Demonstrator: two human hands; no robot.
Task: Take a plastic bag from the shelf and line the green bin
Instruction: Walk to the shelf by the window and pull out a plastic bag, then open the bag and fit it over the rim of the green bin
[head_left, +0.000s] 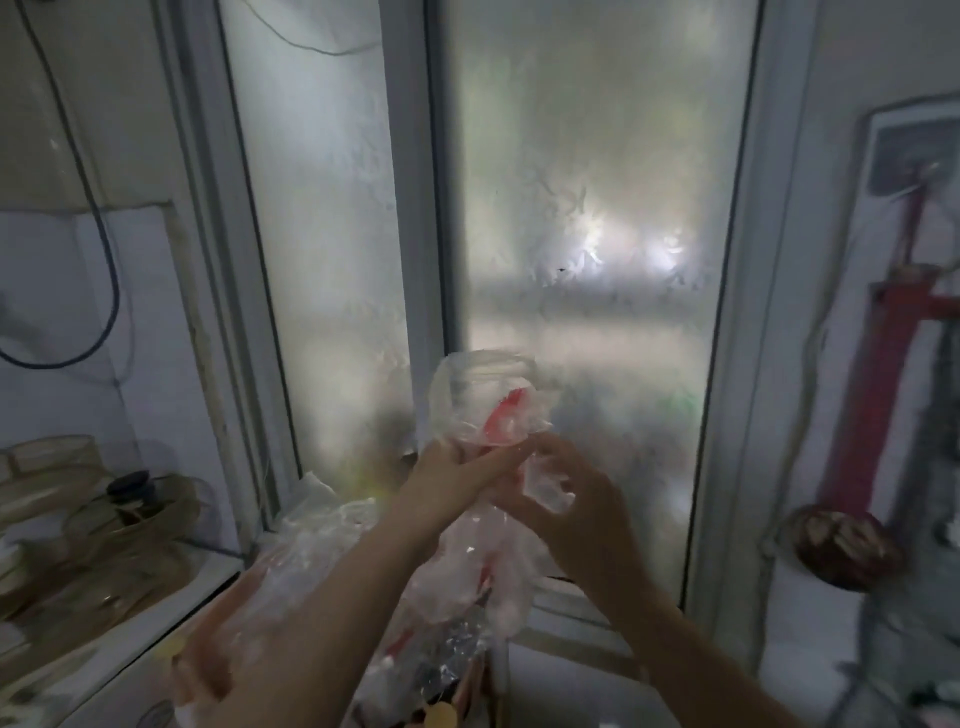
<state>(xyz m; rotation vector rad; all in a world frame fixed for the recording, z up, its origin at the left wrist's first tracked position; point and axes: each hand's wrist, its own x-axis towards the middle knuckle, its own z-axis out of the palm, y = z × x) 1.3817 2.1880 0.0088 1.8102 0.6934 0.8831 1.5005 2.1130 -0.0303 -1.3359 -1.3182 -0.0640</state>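
A clear plastic bag (483, 410) with red print is held up in front of a frosted window. My left hand (457, 473) pinches it from the left, fingers closed on the film. My right hand (566, 493) grips the same bag from the right, with crumpled plastic showing between its fingers. The bag's lower part hangs down between my forearms. More crumpled clear bags (322, 525) lie in a pile on the ledge below my left arm. The green bin is not in view.
The frosted window (582, 208) fills the middle. A shelf at the left holds amber glass lids and dishes (93, 530). A dark cable (104, 249) hangs at the left. At the right, a red-handled tool (878, 384) and a round brown object (841, 551) hang on the wall.
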